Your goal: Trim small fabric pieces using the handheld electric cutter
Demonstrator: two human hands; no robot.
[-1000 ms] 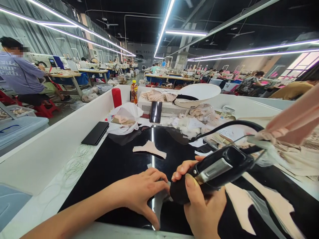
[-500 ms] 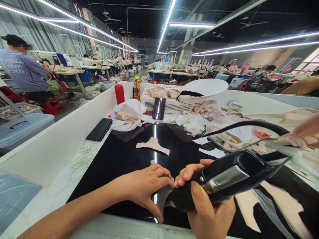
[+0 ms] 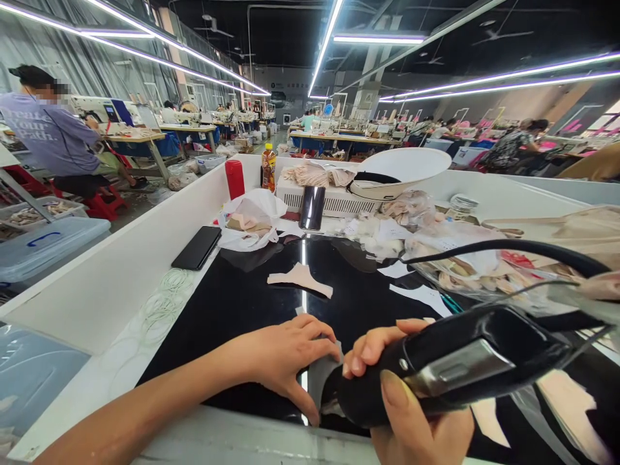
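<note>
The left hand (image 3: 290, 358) (open, curved) is seemingly steadying a gray piece (image 3: 317, 378) on the surface (image 3: 227, 310). Beside that piece, the right hand (image 3: 419, 423) is gripping a black tool (image 3: 465, 371); guiding it is probably requiring steadiness.

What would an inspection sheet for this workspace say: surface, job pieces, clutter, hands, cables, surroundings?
Surface: glossy black panel inside a raised white wall.
Job pieces: black handheld tool, thin gray piece, beige cutout farther back.
Clutter: plastic bag, drink bottle, flat black device.
Hands: left hand spread on the gray piece; right hand wrapped around the tool.
Cables: thick black cord arching beyond the tool; ends unclear.
Surroundings: seated person, sewing machine.
</note>
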